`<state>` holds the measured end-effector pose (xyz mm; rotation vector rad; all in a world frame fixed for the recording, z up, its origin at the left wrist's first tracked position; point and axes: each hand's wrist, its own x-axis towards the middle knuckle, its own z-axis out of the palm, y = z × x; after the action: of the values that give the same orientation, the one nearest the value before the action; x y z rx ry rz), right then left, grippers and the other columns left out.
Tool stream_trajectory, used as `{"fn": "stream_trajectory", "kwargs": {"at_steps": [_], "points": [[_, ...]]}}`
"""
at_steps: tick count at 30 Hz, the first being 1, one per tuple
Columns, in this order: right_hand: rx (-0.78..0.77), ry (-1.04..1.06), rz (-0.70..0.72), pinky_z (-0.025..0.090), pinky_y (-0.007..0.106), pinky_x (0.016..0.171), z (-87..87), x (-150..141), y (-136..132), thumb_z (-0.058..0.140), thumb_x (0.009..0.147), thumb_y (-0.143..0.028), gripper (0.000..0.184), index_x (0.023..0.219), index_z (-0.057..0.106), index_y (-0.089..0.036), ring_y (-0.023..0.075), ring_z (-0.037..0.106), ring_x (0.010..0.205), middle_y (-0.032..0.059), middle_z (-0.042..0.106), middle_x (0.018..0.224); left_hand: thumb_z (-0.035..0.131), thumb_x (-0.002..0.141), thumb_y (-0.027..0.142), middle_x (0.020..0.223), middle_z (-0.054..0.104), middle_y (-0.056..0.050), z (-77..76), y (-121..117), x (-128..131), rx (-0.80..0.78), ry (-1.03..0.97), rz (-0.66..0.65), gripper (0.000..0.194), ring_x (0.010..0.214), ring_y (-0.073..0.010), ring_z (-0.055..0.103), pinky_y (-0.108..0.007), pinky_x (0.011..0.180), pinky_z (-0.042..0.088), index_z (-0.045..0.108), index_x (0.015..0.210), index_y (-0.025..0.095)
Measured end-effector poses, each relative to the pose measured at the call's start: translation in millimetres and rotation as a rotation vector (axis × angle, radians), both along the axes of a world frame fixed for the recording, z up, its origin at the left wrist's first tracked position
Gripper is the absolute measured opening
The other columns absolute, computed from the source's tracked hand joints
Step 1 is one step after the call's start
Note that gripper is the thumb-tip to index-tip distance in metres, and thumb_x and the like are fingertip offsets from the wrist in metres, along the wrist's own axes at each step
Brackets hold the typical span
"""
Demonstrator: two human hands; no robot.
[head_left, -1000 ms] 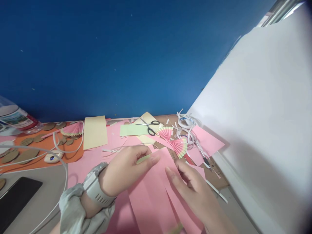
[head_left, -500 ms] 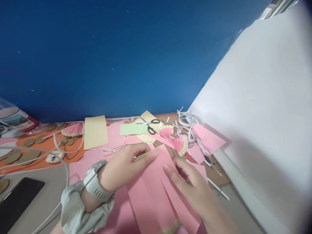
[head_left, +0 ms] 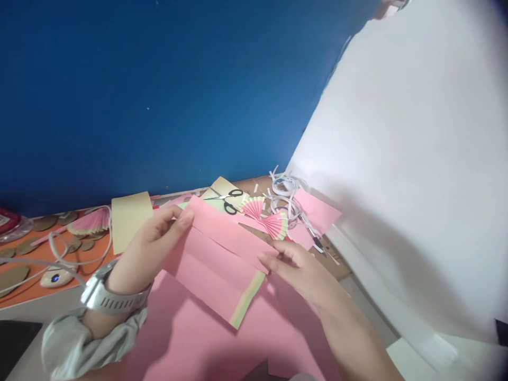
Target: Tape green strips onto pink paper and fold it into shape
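Note:
A pink paper sheet [head_left: 216, 275] with a yellow and green band along one short end is held up, tilted, between my two hands. A second pink strip [head_left: 230, 233] lies along its upper side, with a gap showing between them. My left hand [head_left: 162, 233] pinches the upper left corner, thumb on top. At the right end, my right hand [head_left: 289, 259] grips the strip between thumb and fingers near the banded corner. Below spreads a large pink sheet [head_left: 198, 338] on the table. A grey watch [head_left: 115, 291] is on my left wrist.
Behind the hands lie scissors [head_left: 226, 199], pleated pink paper fans [head_left: 273, 225], white paper strips [head_left: 286, 190] and a pen [head_left: 315, 241]. To the left are a yellow sheet [head_left: 130, 219], white cable [head_left: 59, 248], brown discs [head_left: 14, 278] and a dark phone [head_left: 16, 344].
The pink papers have turned from nearly upright to slanting sideways, their banded end swinging up to the right. My left hand has moved left, and the view has shifted right.

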<state>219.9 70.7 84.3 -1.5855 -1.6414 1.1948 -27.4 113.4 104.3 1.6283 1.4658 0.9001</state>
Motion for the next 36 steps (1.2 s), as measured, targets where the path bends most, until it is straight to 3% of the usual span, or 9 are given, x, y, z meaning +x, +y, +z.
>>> {"fn": "stream_trajectory", "kwargs": {"at_steps": [6, 12, 18, 23, 27, 36], "points": [[0.008, 0.12, -0.053, 0.034, 0.021, 0.052, 1.5, 0.5, 0.4, 0.05, 0.084, -0.048, 0.039, 0.062, 0.031, -0.021, 0.0113, 0.052, 0.054, -0.0072, 0.03, 0.058, 0.046, 0.083, 0.052, 0.063, 0.045, 0.007, -3.4, 1.1, -3.6, -0.067, -0.035, 0.071, 0.035, 0.057, -0.0086, 0.039, -0.018, 0.052, 0.031, 0.051, 0.073, 0.02], [0.004, 0.17, -0.049, 0.034, 0.022, 0.051, 5.8, -1.8, -4.2, 0.049, 0.085, -0.048, 0.039, 0.065, 0.029, -0.022, 0.0152, 0.06, 0.06, -0.006, 0.041, 0.059, 0.05, 0.08, 0.054, 0.065, 0.049, 0.006, -0.3, -1.1, 1.9, -0.184, -0.121, 0.143, 0.034, 0.056, -0.0098, 0.043, -0.019, 0.05, 0.035, 0.05, 0.075, 0.02], [0.007, 0.176, -0.033, 0.037, 0.023, 0.051, 6.8, -2.5, -5.2, 0.048, 0.086, -0.046, 0.033, 0.068, 0.036, -0.021, 0.0155, 0.06, 0.06, -0.004, 0.05, 0.062, 0.051, 0.079, 0.055, 0.065, 0.049, 0.005, -1.0, -2.1, 2.2, -0.204, -0.151, 0.18, 0.036, 0.056, -0.0095, 0.043, -0.018, 0.05, 0.036, 0.05, 0.073, 0.02], [-0.024, 0.129, -0.024, 0.036, 0.024, 0.05, 8.0, -2.8, -5.8, 0.046, 0.087, -0.047, 0.033, 0.069, 0.036, -0.021, 0.0121, 0.055, 0.051, -0.005, 0.052, 0.061, 0.052, 0.079, 0.055, 0.062, 0.046, 0.006, -1.0, -2.5, 2.0, -0.195, -0.148, 0.175, 0.036, 0.058, -0.0097, 0.043, -0.018, 0.052, 0.036, 0.049, 0.072, 0.02], [0.027, 0.055, -0.05, 0.035, 0.024, 0.051, 7.9, -3.0, -6.3, 0.047, 0.086, -0.048, 0.033, 0.07, 0.04, -0.02, 0.0134, 0.055, 0.057, -0.004, 0.051, 0.063, 0.05, 0.081, 0.054, 0.064, 0.049, 0.006, -2.4, -1.6, -0.1, -0.188, -0.131, 0.162, 0.035, 0.056, -0.0091, 0.042, -0.018, 0.051, 0.035, 0.05, 0.074, 0.02], [0.008, 0.132, -0.065, 0.037, 0.022, 0.055, 8.1, -4.5, -6.0, 0.041, 0.09, -0.047, 0.037, 0.065, 0.034, -0.02, 0.0116, 0.06, 0.055, -0.0075, 0.041, 0.057, 0.05, 0.078, 0.058, 0.065, 0.048, 0.006, -1.8, -1.9, 1.0, -0.22, -0.101, 0.179, 0.038, 0.055, -0.0094, 0.04, -0.019, 0.049, 0.033, 0.049, 0.073, 0.02]]}}
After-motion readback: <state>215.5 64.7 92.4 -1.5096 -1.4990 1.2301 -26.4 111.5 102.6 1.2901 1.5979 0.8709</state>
